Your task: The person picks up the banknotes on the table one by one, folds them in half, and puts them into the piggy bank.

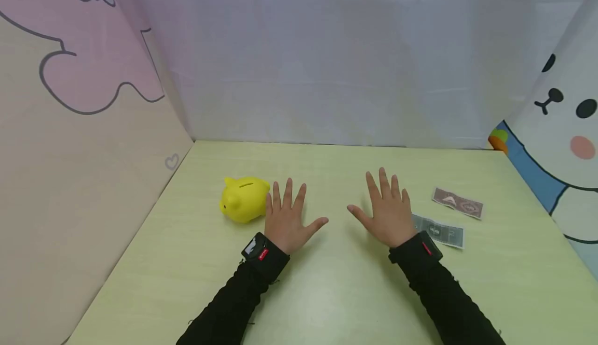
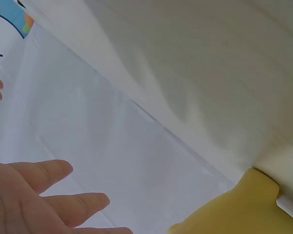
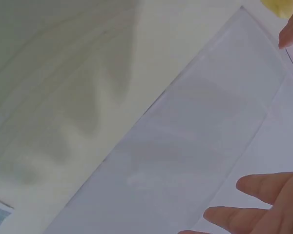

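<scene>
In the head view a yellow piggy bank (image 1: pixel 245 199) with a slot in its back stands left of centre on the table, snout toward the left. My left hand (image 1: pixel 287 220), fingers spread, is just right of it and overlaps its edge in this view. My right hand (image 1: pixel 389 215) is held out over the table with fingers spread and nothing in it. Beside its wrist lies a greenish-grey banknote (image 1: pixel 441 232), its left end hidden by the hand. Farther right and back is a brownish-pink banknote (image 1: pixel 458 203). The left wrist view shows part of the piggy bank (image 2: pixel 239 209) at lower right.
The pale yellow-green table (image 1: pixel 327 293) reaches back to a white curtain (image 1: pixel 327 65). A cloth printed with a pink figure (image 1: pixel 103 49) hangs on the left, and one with a white cartoon animal (image 1: pixel 560 142) on the right. Both forearms wear black sleeves (image 1: pixel 229 303).
</scene>
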A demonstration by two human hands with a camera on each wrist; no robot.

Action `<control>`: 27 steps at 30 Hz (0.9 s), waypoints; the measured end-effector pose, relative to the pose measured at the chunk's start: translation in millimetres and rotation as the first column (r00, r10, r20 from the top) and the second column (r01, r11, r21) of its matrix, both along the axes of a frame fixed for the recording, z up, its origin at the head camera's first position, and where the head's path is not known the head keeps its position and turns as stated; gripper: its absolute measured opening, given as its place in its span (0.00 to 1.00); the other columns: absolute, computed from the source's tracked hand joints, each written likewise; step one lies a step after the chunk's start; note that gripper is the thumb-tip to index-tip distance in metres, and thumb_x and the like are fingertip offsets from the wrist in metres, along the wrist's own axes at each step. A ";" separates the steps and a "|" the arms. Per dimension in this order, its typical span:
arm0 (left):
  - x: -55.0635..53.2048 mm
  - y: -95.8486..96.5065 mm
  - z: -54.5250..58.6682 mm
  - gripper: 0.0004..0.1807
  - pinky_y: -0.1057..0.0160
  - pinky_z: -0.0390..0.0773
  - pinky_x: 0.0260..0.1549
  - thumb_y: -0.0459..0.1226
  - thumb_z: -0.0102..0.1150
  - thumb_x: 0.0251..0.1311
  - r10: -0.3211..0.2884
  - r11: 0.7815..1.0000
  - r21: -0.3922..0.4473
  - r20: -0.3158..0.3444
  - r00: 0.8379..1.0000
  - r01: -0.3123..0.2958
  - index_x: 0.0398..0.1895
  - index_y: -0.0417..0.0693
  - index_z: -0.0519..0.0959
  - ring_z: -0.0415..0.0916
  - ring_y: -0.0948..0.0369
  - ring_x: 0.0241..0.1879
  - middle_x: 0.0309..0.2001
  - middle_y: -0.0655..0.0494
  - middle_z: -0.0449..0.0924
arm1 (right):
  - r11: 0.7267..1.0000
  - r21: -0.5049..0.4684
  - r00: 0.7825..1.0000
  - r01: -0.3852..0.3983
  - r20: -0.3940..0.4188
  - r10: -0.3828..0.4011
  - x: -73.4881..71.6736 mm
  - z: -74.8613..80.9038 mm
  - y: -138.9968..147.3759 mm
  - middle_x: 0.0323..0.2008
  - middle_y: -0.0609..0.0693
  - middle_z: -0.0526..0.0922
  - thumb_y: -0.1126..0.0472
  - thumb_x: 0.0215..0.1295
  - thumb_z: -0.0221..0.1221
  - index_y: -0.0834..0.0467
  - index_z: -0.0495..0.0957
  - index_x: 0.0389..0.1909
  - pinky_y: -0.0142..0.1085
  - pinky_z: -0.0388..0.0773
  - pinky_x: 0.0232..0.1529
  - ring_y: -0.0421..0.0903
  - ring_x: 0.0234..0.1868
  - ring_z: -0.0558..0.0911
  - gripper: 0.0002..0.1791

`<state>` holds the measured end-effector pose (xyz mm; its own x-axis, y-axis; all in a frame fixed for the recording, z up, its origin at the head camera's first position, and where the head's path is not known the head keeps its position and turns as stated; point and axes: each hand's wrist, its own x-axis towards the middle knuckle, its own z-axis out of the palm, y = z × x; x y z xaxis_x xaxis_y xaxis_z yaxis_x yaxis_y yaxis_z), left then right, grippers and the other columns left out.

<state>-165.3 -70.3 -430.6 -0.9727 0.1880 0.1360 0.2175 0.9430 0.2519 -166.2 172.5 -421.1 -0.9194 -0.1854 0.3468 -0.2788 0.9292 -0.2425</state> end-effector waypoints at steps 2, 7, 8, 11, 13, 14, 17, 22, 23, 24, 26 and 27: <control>-0.4 -0.1 -1.1 0.53 0.41 0.35 0.76 0.74 0.45 0.55 -0.002 1.000 0.001 -0.007 1.000 0.002 0.78 0.58 0.50 0.31 0.41 0.78 0.79 0.46 0.40 | 1.000 0.000 0.999 0.002 -0.043 -0.002 -0.3 2.8 5.5 0.74 0.69 0.54 0.42 0.64 0.61 0.61 0.54 0.75 0.66 0.58 0.67 0.73 0.72 0.55 0.47; -1.6 -0.2 -3.4 0.52 0.41 0.36 0.75 0.74 0.44 0.56 -0.008 1.000 0.002 -0.016 1.000 0.008 0.78 0.58 0.51 0.33 0.40 0.78 0.79 0.45 0.42 | 1.000 -0.023 0.998 0.018 -0.065 -0.019 -0.4 11.2 23.1 0.70 0.74 0.59 0.50 0.64 0.63 0.67 0.59 0.72 0.66 0.65 0.62 0.76 0.68 0.60 0.42; -1.7 -0.3 -3.7 0.52 0.41 0.36 0.75 0.74 0.44 0.56 -0.008 1.000 0.002 -0.017 1.000 0.008 0.78 0.58 0.51 0.33 0.40 0.78 0.79 0.45 0.42 | 0.999 -0.028 0.998 0.022 -0.054 -0.024 0.0 12.3 27.1 0.69 0.75 0.59 0.50 0.64 0.63 0.68 0.59 0.71 0.66 0.65 0.62 0.76 0.67 0.60 0.42; -1.9 -0.7 -4.3 0.52 0.40 0.36 0.75 0.74 0.44 0.57 -0.008 1.000 0.003 -0.018 1.000 0.008 0.78 0.58 0.51 0.33 0.40 0.78 0.79 0.45 0.42 | 0.998 -0.039 0.999 0.039 -0.011 -0.039 2.4 14.2 39.6 0.69 0.75 0.58 0.51 0.65 0.62 0.69 0.58 0.72 0.67 0.63 0.63 0.77 0.67 0.60 0.41; -2.0 -0.8 -4.8 0.52 0.40 0.36 0.75 0.74 0.44 0.57 -0.009 1.000 0.006 -0.018 1.000 0.009 0.78 0.58 0.51 0.33 0.39 0.78 0.79 0.45 0.43 | 0.998 -0.034 0.999 0.048 0.014 -0.048 4.3 14.2 47.9 0.69 0.76 0.58 0.51 0.66 0.61 0.69 0.57 0.71 0.68 0.62 0.63 0.77 0.66 0.61 0.41; -2.0 -0.8 -4.9 0.52 0.40 0.36 0.75 0.74 0.44 0.57 -0.010 1.000 0.006 -0.018 1.000 0.010 0.78 0.58 0.51 0.33 0.39 0.78 0.79 0.45 0.43 | 0.998 -0.031 0.998 0.053 0.023 -0.052 5.1 13.3 52.3 0.68 0.77 0.58 0.51 0.66 0.61 0.70 0.57 0.71 0.69 0.62 0.62 0.78 0.66 0.61 0.41; -1.9 -0.7 -5.4 0.51 0.40 0.35 0.75 0.74 0.44 0.57 -0.010 1.000 0.010 -0.013 1.000 0.010 0.78 0.58 0.51 0.34 0.39 0.78 0.79 0.45 0.43 | 0.998 -0.021 0.996 0.065 0.064 -0.063 7.1 9.4 65.6 0.68 0.78 0.57 0.50 0.67 0.60 0.71 0.56 0.72 0.70 0.64 0.59 0.78 0.64 0.62 0.42; -1.1 0.1 -4.8 0.51 0.40 0.35 0.75 0.74 0.44 0.57 -0.009 1.000 0.011 -0.004 1.000 0.009 0.78 0.58 0.51 0.34 0.39 0.77 0.79 0.45 0.43 | 0.995 -0.048 0.984 0.088 0.158 -0.080 12.7 2.6 89.6 0.67 0.81 0.55 0.49 0.69 0.58 0.73 0.54 0.72 0.69 0.61 0.61 0.78 0.65 0.60 0.43; -1.0 0.2 -4.4 0.51 0.40 0.35 0.75 0.74 0.44 0.57 -0.009 1.000 0.010 0.000 1.000 0.009 0.78 0.58 0.51 0.34 0.39 0.77 0.79 0.45 0.43 | 0.994 -0.058 0.981 0.091 0.180 -0.079 13.6 0.8 95.1 0.67 0.81 0.56 0.49 0.69 0.58 0.73 0.53 0.72 0.69 0.60 0.61 0.78 0.65 0.60 0.43; -1.0 0.3 -4.2 0.51 0.40 0.35 0.75 0.74 0.43 0.57 -0.008 1.000 0.009 0.003 1.000 0.008 0.78 0.58 0.51 0.33 0.39 0.78 0.79 0.45 0.43 | 0.993 -0.072 0.975 0.095 0.207 -0.078 14.7 -0.6 100.6 0.67 0.80 0.56 0.48 0.70 0.57 0.74 0.52 0.72 0.69 0.58 0.62 0.78 0.66 0.59 0.44; -1.0 0.4 -3.8 0.51 0.40 0.35 0.75 0.74 0.43 0.57 -0.007 1.000 0.007 0.007 1.000 0.007 0.78 0.58 0.51 0.33 0.39 0.78 0.79 0.45 0.43 | 0.990 -0.097 0.961 0.105 0.267 -0.076 15.8 -3.2 111.4 0.68 0.79 0.55 0.46 0.71 0.55 0.75 0.49 0.72 0.68 0.57 0.63 0.77 0.66 0.58 0.45; -1.0 0.4 -3.7 0.51 0.40 0.36 0.75 0.74 0.43 0.57 -0.007 1.000 0.003 0.007 1.000 0.007 0.78 0.58 0.51 0.33 0.39 0.78 0.79 0.45 0.43 | 0.988 -0.105 0.951 0.113 0.300 -0.077 16.0 -4.3 116.8 0.68 0.79 0.55 0.44 0.71 0.53 0.75 0.48 0.73 0.69 0.58 0.63 0.77 0.67 0.58 0.46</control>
<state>-166.3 -69.9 -434.2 -0.9724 0.1942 0.1296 0.2220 0.9408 0.2563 -150.2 289.2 -425.4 -0.9952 -0.0657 0.0730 -0.0900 0.9070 -0.4114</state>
